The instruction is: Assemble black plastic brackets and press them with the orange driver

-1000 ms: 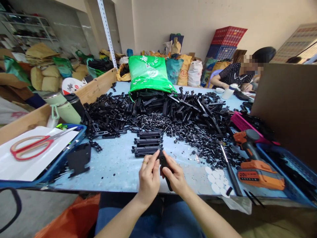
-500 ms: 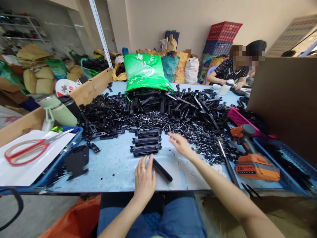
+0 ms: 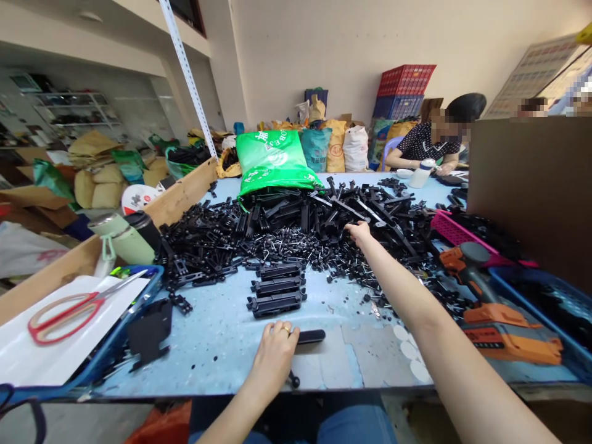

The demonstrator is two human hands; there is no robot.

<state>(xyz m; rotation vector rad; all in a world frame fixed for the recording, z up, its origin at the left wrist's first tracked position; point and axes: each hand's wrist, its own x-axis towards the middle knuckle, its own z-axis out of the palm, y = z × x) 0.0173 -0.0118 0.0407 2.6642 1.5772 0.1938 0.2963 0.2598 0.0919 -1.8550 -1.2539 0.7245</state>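
My left hand (image 3: 277, 346) rests low over the near edge of the table with its fingers curled over a black plastic bar (image 3: 311, 337). The bar's rounded end sticks out to the right. Below that hand, a small black knob-ended piece (image 3: 295, 380) shows. My right hand (image 3: 359, 232) is stretched forward to a heap of long black plastic parts (image 3: 305, 216), fingers bent together; what they pinch, if anything, is hidden. Between the hands and the heap, three black assembled bars (image 3: 278, 302) lie in a stack of rows. Many small screws with black heads (image 3: 296, 243) are heaped behind them.
An orange cordless drill (image 3: 509, 333) lies at right, beside a blue basket (image 3: 531, 296) and a pink basket (image 3: 456, 237). At left are red-handled scissors (image 3: 65, 317) on white paper. A green bag (image 3: 272, 160) stands behind the heap. A person (image 3: 430, 145) sits across the table.
My right hand has moved forward and right, from above the table to the heap of parts. Under my left hand the bar has turned from slanting to nearly level. The view has tilted up.
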